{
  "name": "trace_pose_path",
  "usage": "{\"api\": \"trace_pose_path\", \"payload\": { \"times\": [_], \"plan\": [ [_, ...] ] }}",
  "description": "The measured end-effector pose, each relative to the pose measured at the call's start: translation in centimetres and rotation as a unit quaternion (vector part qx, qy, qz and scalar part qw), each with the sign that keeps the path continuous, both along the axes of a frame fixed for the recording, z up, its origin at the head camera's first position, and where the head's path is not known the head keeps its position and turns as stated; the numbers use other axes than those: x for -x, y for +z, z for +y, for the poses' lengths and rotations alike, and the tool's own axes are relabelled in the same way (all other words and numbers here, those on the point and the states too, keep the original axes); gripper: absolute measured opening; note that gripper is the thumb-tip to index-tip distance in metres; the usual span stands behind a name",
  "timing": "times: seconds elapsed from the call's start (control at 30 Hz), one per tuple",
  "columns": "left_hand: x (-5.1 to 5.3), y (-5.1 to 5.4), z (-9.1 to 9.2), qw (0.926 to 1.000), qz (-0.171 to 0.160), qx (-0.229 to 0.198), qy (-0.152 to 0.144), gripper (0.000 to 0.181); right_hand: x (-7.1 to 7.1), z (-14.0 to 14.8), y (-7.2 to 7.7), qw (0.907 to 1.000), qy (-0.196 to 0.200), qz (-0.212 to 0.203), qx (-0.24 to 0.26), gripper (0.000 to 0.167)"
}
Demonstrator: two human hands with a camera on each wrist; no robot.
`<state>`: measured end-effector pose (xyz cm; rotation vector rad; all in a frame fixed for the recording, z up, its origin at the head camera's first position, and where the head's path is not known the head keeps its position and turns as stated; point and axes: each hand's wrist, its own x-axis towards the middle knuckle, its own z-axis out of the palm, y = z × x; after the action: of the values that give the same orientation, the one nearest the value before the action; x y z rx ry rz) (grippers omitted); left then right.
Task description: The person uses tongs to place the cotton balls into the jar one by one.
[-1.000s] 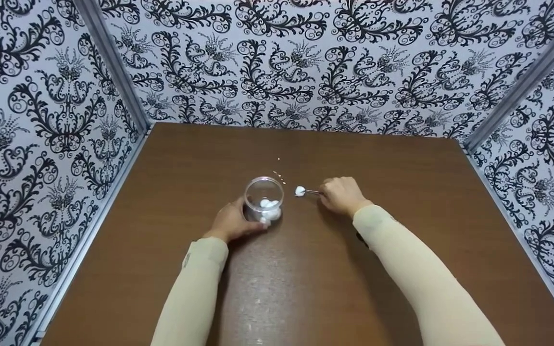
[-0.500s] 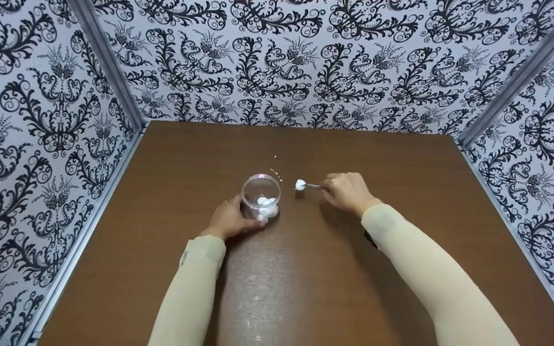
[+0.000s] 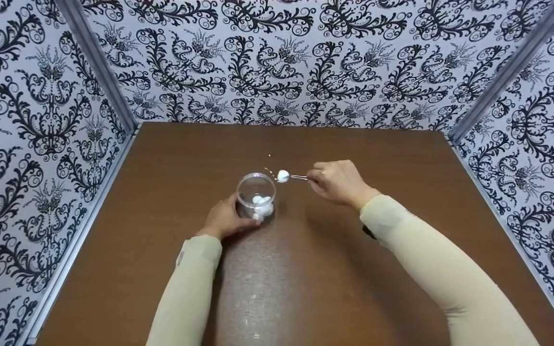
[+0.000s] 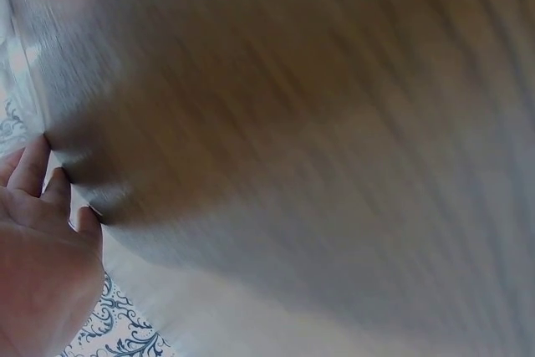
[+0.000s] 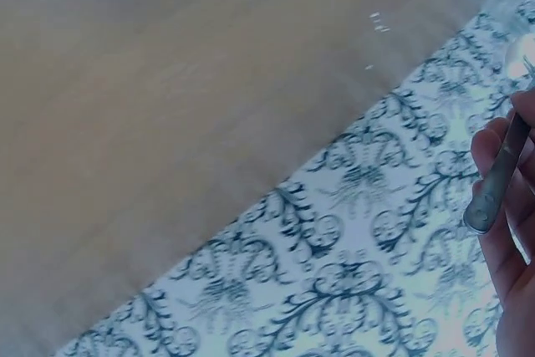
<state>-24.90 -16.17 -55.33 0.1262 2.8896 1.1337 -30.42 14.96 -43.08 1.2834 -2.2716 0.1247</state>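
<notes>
My left hand (image 3: 224,218) grips the side of a clear round jar (image 3: 256,190) that stands on the table, its top open. Several white cotton balls (image 3: 262,205) lie in the jar. In my right hand (image 3: 339,180) are metal tweezers (image 3: 298,177), whose rounded end (image 5: 482,216) shows in the right wrist view. At their tips is another cotton ball (image 3: 283,176), held in the air just right of the jar's rim and apart from it. The left wrist view catches the left fingers (image 4: 33,169) at the jar's edge; most of the jar is cut off there.
Small pale bits (image 3: 270,171) lie on the brown table (image 3: 200,154) behind the jar. Patterned wall panels (image 3: 277,62) stand at the back and both sides, with grey metal posts (image 3: 96,62) at the corners.
My right hand has lifted the tweezers with the cotton ball and moved them left, toward the jar. The left hand stays on the jar. The head view has shifted slightly.
</notes>
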Motion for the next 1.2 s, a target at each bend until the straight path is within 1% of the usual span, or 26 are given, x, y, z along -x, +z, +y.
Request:
{"api": "trace_pose_path", "payload": {
  "times": [0.1, 0.23, 0.43, 0.53, 0.6, 0.77, 0.97, 1.13, 1.2],
  "plan": [
    [-0.1, 0.1, 0.0, 1.0, 0.003, 0.001, 0.0, 0.098, -0.5, -1.2, 0.4, 0.9999, 0.014, -0.001, -0.005, 0.006],
    [-0.2, 0.3, 0.1, 1.0, 0.0, -0.003, 0.003, 0.096, -0.9, -2.7, 0.5, 0.9993, 0.033, -0.003, -0.015, 0.007],
    [-0.2, 0.2, 0.1, 1.0, 0.003, 0.001, 0.003, 0.094, -1.0, -4.4, -0.2, 0.9981, 0.056, -0.008, -0.024, 0.008],
    [-0.2, 0.1, 0.2, 1.0, 0.005, -0.002, 0.003, 0.093, -1.0, -4.7, -0.8, 0.9977, 0.06, -0.008, -0.031, 0.008],
    [-0.2, 0.2, 0.2, 1.0, 0.006, -0.004, 0.005, 0.092, -1.0, -4.9, -1.1, 0.9974, 0.063, -0.006, -0.034, 0.008],
    [-0.4, 0.9, 0.3, 0.9999, 0.008, -0.001, 0.006, 0.092, -1.1, -4.8, -1.3, 0.997, 0.067, -0.006, -0.039, 0.008],
    [-0.5, 1.1, 0.3, 1.0, 0.006, 0.007, 0.002, 0.095, -1.1, -4.2, -1.2, 0.9974, 0.056, -0.014, -0.043, 0.007],
    [-0.4, 0.8, 0.1, 1.0, 0.003, 0.005, 0.004, 0.094, -0.7, -2.8, -1.0, 0.9985, 0.046, -0.005, -0.028, 0.008],
    [-0.2, 0.4, 0.0, 1.0, 0.002, 0.004, 0.005, 0.094, -0.4, -1.9, -1.2, 0.9993, 0.035, 0.005, -0.015, 0.007]
  ]
}}
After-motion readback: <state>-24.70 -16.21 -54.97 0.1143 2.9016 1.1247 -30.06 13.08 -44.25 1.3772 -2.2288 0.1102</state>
